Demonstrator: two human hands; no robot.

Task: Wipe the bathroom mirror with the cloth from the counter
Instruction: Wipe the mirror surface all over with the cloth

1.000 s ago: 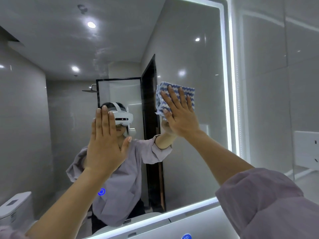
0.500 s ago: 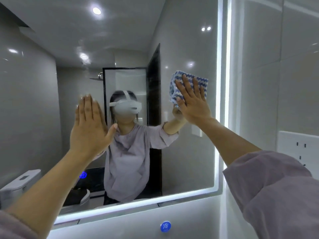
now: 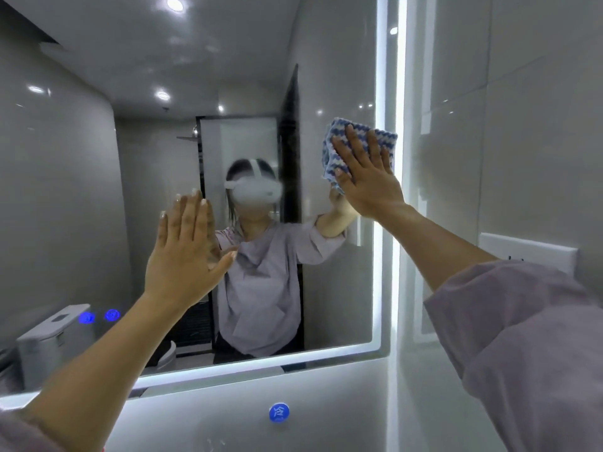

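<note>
Step in hand: wiping. The cloth [image 3: 385,140], blue and white with a zigzag pattern, lies flat against the mirror [image 3: 81,190] at the right side, about mid-height, with its right edge over the lit strip [image 3: 380,93] that borders the glass.

Right hand [image 3: 365,177]: palm flat on the cloth, fingers [image 3: 354,148] straight and close together, pressing the cloth to the glass. No finger curls round it.

Left hand [image 3: 186,252]: raised flat toward the glass, left of centre and lower than the right. Fingers [image 3: 192,216] straight and held together, thumb set apart. It holds nothing. Whether the palm touches the glass cannot be told.

Progress, as a judgement: the wipe has reached the right border, and the glass to the left and below probably remains to be covered.

Next move calls for:
- even palm pressure, so the cloth does not slip out from under the hand;
- a change of direction at the border, downward or back toward the left;
- moving the left hand before the cloth reaches it, since a bare palm may leave marks.
</note>
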